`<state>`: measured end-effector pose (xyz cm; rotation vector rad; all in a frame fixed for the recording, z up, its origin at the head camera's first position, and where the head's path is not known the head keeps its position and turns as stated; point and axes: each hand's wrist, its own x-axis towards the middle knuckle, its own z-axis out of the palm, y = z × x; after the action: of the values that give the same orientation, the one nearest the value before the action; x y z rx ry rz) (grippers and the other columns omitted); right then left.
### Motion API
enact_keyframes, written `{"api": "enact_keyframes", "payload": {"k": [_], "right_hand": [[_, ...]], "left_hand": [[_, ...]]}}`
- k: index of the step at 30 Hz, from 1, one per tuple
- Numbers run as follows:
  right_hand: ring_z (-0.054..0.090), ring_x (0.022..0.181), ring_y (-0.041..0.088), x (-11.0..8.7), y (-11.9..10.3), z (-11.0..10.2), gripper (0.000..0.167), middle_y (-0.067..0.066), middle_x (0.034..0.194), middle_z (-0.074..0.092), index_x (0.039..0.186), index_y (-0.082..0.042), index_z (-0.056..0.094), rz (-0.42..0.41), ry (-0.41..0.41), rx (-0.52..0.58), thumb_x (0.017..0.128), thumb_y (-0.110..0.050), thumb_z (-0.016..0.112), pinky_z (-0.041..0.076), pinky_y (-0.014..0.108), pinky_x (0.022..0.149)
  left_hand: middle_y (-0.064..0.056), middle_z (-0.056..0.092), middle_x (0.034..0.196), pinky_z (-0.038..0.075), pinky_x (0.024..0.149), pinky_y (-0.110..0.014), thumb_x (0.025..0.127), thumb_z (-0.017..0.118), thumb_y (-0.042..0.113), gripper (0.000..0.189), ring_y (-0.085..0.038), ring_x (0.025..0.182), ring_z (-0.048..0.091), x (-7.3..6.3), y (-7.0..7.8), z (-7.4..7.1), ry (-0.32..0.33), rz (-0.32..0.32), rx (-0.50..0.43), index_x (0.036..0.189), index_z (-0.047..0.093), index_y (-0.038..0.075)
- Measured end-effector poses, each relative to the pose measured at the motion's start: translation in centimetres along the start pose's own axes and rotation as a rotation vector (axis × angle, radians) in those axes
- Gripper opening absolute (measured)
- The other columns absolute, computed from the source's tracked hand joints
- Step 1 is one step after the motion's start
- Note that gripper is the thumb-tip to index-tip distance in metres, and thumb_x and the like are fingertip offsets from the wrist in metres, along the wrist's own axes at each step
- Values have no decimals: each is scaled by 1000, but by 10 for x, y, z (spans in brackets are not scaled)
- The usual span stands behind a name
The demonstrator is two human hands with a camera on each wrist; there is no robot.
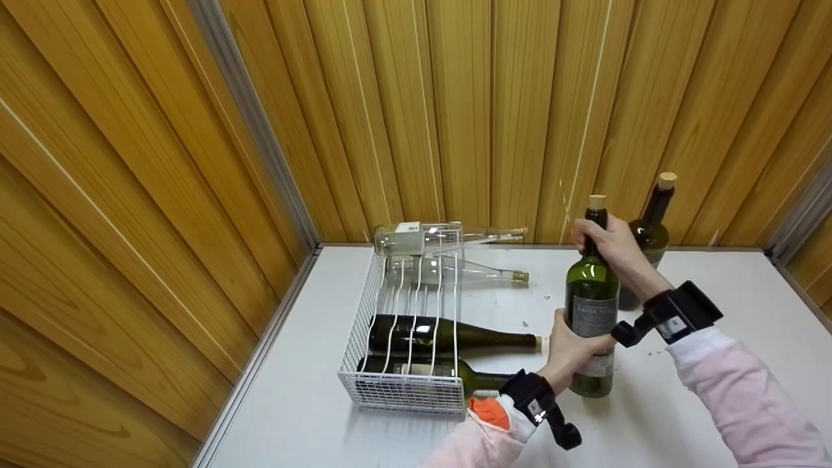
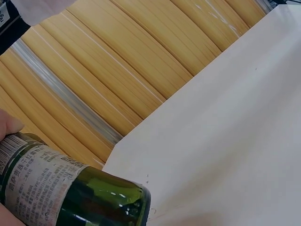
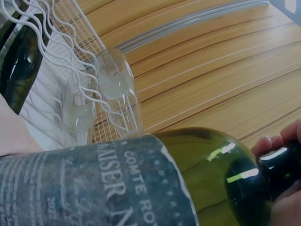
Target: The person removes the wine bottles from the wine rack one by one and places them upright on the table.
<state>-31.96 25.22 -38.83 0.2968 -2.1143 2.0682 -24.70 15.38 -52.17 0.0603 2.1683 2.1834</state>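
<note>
A green wine bottle point(image 1: 588, 312) with a grey label and a cork stands upright between my two hands. Its neck is gripped by my right hand point(image 1: 614, 244), just below the cork. Lower down, my left hand point(image 1: 575, 351) holds the body around the label. In the left wrist view, the back label point(image 2: 40, 183) and the bottle's base show, with part of that hand at the left edge. The right wrist view shows the front label point(image 3: 127, 183) close up and fingers point(image 3: 289, 134) wrapped round the dark neck. Another corked dark bottle point(image 1: 653, 227) stands behind the right hand, partly hidden.
Left of the hands, a white wire rack point(image 1: 409, 396) sits on the white table point(image 1: 286, 390). Lying in it are two clear bottles point(image 1: 478, 270) at the back and two dark green bottles point(image 1: 487, 338) nearer the front, necks pointing right. Wood-panelled walls point(image 1: 455, 117) border the table.
</note>
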Motion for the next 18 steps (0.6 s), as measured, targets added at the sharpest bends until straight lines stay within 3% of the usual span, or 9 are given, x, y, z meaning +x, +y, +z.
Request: {"api": "enact_keyframes", "payload": {"k": [3, 13, 18], "right_hand": [[50, 53, 12, -1, -1, -1, 26, 4, 60, 51, 76, 11, 46, -11, 23, -39, 92, -9, 51, 40, 22, 51], [51, 53, 13, -8, -8, -12, 24, 5, 60, 53, 77, 6, 47, -38, 37, -118, 92, -12, 52, 42, 23, 52], [51, 54, 13, -13, -11, -22, 24, 3, 60, 53, 77, 7, 47, -89, 72, -200, 91, -12, 53, 42, 23, 52]], "left_hand": [[12, 52, 80, 41, 69, -28, 55, 80, 16, 57, -6, 71, 52, -2, 1, 1, -20, -9, 8, 100, 45, 23], [11, 50, 88, 40, 76, -28, 63, 79, 14, 59, -6, 80, 51, -1, 8, -1, -160, -49, 57, 109, 42, 20], [8, 49, 99, 40, 79, -25, 63, 80, 11, 64, -8, 93, 50, 3, 16, -7, -167, -7, 89, 114, 42, 18]]}}
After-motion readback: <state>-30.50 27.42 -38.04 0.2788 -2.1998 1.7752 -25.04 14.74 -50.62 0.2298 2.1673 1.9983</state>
